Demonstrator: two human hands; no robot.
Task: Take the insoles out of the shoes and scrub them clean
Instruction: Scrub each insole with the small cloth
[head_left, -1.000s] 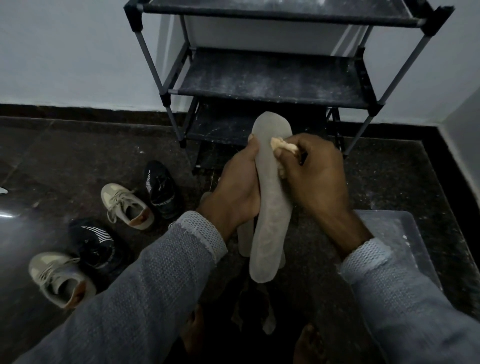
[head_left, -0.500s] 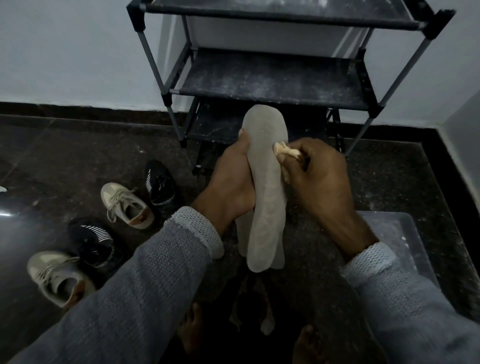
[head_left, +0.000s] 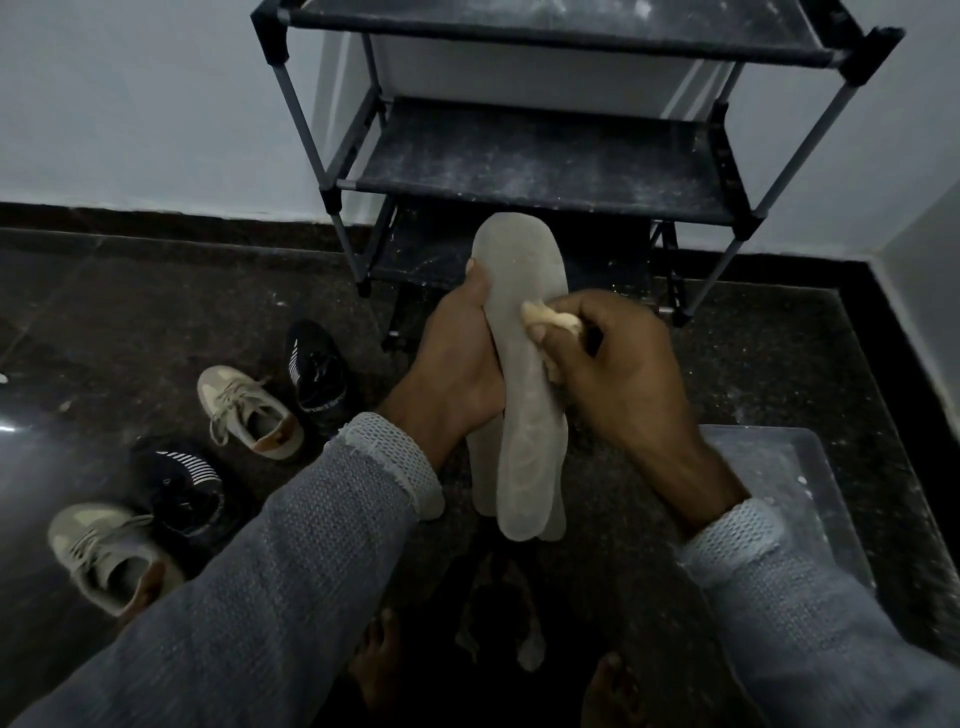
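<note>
My left hand grips a long grey insole from its left edge and holds it upright in front of me. A second grey insole shows just behind it, in the same grip as far as I can tell. My right hand pinches a small pale scrubbing pad and presses it against the upper part of the front insole. Two beige sneakers and two black striped shoes lie on the dark floor to my left.
A dark, dusty shoe rack stands against the white wall straight ahead. A clear plastic lid or tray lies on the floor to my right. My bare feet are at the bottom, with a dark heap between them.
The insole has risen a little and tilted, and my right hand with the pad has slid slightly down along its upper part. The shoes on the floor have not moved.
</note>
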